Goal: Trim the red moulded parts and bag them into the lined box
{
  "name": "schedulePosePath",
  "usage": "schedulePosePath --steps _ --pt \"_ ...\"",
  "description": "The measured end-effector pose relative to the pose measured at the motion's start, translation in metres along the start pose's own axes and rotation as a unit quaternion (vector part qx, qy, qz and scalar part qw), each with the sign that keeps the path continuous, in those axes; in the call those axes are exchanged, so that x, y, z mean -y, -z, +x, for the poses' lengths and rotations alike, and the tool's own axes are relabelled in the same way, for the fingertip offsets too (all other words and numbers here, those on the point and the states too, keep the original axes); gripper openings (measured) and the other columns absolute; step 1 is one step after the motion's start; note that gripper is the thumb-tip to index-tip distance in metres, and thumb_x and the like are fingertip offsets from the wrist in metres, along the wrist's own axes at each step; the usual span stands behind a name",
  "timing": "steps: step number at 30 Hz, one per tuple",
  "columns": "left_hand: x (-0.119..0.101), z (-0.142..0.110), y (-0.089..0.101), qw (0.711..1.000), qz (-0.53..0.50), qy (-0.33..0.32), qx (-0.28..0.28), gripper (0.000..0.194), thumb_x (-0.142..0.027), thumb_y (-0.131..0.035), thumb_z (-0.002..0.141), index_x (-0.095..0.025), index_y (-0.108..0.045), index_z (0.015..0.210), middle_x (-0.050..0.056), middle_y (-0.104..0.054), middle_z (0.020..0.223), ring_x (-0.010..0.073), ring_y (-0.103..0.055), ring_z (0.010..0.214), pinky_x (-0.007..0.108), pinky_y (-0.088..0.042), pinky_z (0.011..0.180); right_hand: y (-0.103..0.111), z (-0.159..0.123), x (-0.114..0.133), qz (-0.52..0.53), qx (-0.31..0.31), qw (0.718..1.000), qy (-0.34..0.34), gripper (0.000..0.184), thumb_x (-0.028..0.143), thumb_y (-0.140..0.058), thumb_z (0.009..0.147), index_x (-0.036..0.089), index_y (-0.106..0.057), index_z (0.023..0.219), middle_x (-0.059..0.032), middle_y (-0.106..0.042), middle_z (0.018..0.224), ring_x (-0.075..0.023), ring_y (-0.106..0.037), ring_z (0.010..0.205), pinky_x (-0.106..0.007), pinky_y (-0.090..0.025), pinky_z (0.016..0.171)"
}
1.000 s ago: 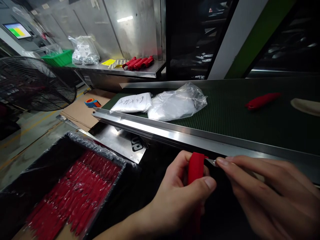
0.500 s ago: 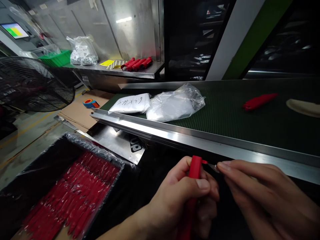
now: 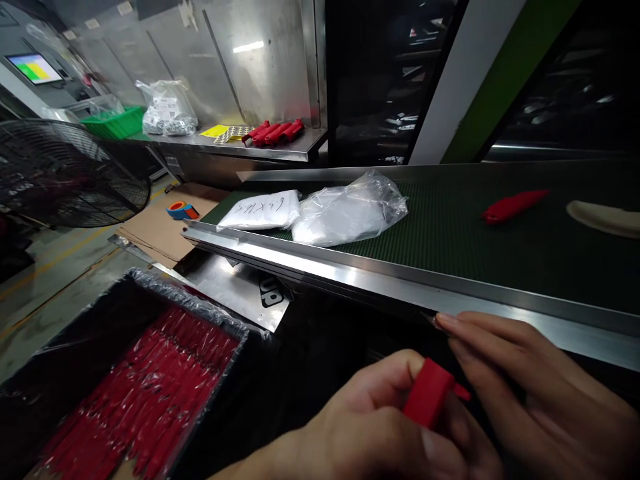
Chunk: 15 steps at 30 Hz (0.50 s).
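Observation:
My left hand (image 3: 380, 420) is wrapped round a red plastic part (image 3: 431, 393), which has a squared end and a small tab sticking out to the right. The lower length of that part is hidden behind my fingers. To the right, my right hand (image 3: 530, 373) pinches a thin, pointed metal blade (image 3: 431, 321) between thumb and fingertips. Only the blade's tip shows, and it stands apart from the red part. Below the left side, a carton lined with black plastic (image 3: 240, 331) holds many similar red parts (image 3: 155, 380).
A green conveyor belt (image 3: 430, 247) with a metal rail runs across in front. On it lie white plastic bags (image 3: 345, 213), a red part (image 3: 515, 205) and a curved beige piece (image 3: 603, 219). Behind are a steel shelf (image 3: 280, 152) with red parts, a tape roll (image 3: 181, 210) and a fan (image 3: 70, 180).
My left hand has lowered and moved right, tilting the red part so its end faces up more. The blade, near the part's tab before, is now separated from it.

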<state>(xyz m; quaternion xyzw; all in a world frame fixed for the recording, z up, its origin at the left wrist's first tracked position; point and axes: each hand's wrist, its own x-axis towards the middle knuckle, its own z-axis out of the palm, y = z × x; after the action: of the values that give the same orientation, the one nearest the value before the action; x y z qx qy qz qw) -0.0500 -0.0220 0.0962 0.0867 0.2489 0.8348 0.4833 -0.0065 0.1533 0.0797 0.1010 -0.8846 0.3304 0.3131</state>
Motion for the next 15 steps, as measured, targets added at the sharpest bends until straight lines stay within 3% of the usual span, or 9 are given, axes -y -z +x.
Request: schedulePosePath --steps 4,8,15 --pt "-0.007 0.001 0.004 0.999 -0.008 0.043 0.012 0.02 -0.035 -0.062 0.08 -0.018 -0.053 0.086 0.001 -0.055 0.073 0.006 -0.045 0.044 0.016 -0.033 0.038 0.003 -0.003 -0.009 -0.031 -0.032 0.996 0.084 0.041 0.01 -0.058 0.09 0.028 -0.063 0.126 -0.0015 -0.065 0.115 -0.0146 -0.065 0.096 -0.026 -0.054 0.078" --pt "-0.013 0.003 0.008 0.996 0.013 0.083 0.041 0.031 -0.045 -0.052 0.085 -0.015 -0.058 0.081 0.0 -0.045 0.07 0.0058 -0.041 0.041 0.016 -0.028 0.031 0.01 -0.004 -0.016 -0.062 0.012 0.983 0.172 0.053 0.011 -0.062 0.087 0.027 -0.055 0.137 -0.0058 -0.063 0.118 -0.018 -0.065 0.097 -0.029 -0.056 0.071" --pt "-0.006 0.008 0.011 0.993 -0.01 0.069 0.094 0.035 -0.047 -0.048 0.087 -0.014 -0.059 0.079 -0.001 -0.043 0.06 0.0075 -0.042 0.038 0.016 -0.031 0.03 0.015 -0.004 -0.017 -0.089 0.029 0.979 0.182 0.052 0.013 -0.06 0.088 0.028 -0.056 0.138 -0.007 -0.06 0.12 -0.02 -0.062 0.102 -0.032 -0.052 0.079"
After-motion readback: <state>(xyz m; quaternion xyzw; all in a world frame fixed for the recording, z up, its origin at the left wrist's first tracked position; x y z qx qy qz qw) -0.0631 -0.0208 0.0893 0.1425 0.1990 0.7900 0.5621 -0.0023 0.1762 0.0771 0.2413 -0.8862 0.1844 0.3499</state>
